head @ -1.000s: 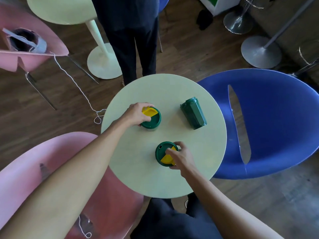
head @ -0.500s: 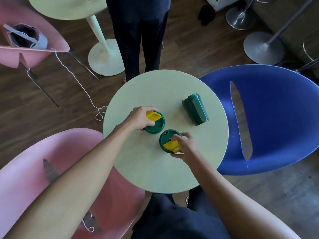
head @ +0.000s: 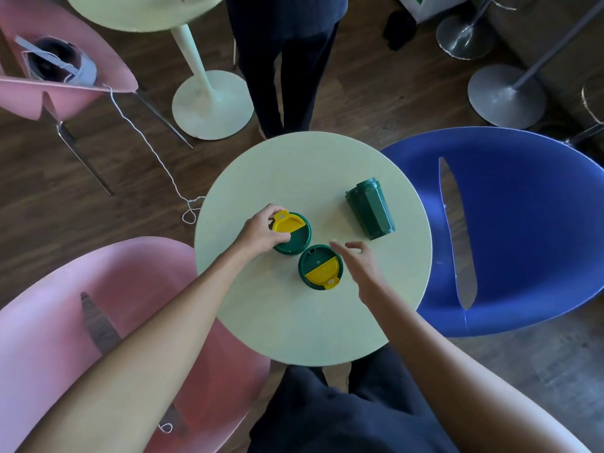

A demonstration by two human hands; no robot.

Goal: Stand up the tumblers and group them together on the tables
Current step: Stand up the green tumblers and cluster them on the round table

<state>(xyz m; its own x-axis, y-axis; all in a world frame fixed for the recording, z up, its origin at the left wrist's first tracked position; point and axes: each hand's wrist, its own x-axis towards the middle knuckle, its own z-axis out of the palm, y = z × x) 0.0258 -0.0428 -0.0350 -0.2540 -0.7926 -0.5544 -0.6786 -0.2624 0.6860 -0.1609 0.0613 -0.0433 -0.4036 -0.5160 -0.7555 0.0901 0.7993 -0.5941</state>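
On the round pale-green tabletop (head: 310,325), the near half and the far rim lie bare, open to a reach from any side. Mid-table, two upright dark-green tumblers with yellow lid flaps (head: 292,232) (head: 320,267) stand just beside each other, leaving almost no gap between them. A lidded dark-green tumbler lying on its side (head: 371,209) blocks the right part; a bare strip separates it from the pair. A blue shell chair (head: 523,230) crowds the right edge, a pink shell chair (head: 65,322) the left, and a standing person's dark trouser legs (head: 284,76) the far edge.
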